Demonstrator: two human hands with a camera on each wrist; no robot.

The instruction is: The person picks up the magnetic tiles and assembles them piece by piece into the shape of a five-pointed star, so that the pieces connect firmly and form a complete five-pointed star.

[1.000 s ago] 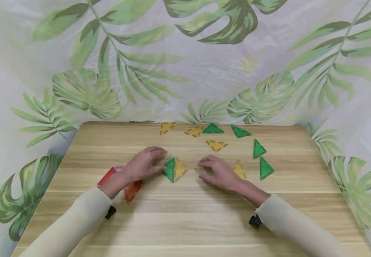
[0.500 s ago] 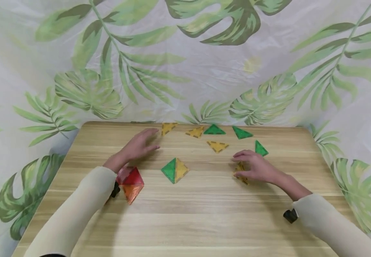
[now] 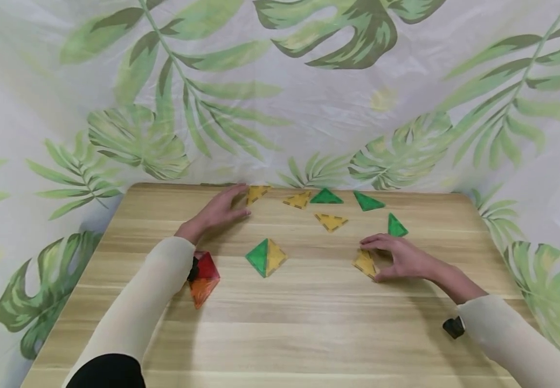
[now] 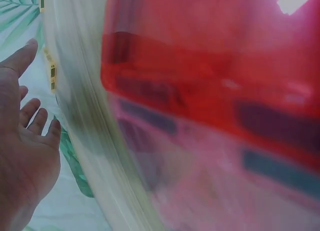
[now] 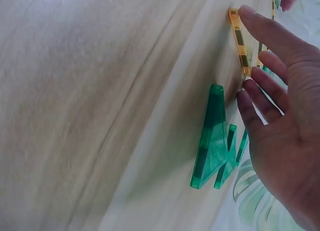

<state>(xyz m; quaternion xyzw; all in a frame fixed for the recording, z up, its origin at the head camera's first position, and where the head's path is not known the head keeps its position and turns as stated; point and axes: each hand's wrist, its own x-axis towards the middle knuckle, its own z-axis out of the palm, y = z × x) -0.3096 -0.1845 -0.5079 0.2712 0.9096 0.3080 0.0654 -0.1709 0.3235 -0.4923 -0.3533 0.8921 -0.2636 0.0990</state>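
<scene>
My right hand (image 3: 406, 258) pinches a yellow triangular magnetic tile (image 3: 365, 264) lying on the table, right of centre. In the right wrist view, the thumb meets one corner of that yellow tile (image 5: 239, 38) and fingertips lie by the other. At the back edge, my left hand (image 3: 219, 210) is beside another yellow triangular tile (image 3: 258, 194), fingers extended and thumb apart. A green tile (image 3: 257, 257) and a yellow tile (image 3: 276, 257) lie edge to edge near the middle. Two green tiles (image 5: 210, 141) stand out below the right fingers in its wrist view.
Below the left forearm lie a red tile (image 3: 207, 267) and an orange tile (image 3: 204, 290), partly hidden by the sleeve; a pink tile (image 4: 200, 176) shows in the left wrist view. More yellow and green triangles (image 3: 326, 196) lie along the wooden table's (image 3: 284, 334) back, before a leaf-print cloth (image 3: 309, 108).
The left hand has moved from beside the green-and-yellow pair to the back-edge yellow tile. My right hand has moved right and now pinches a yellow tile.
</scene>
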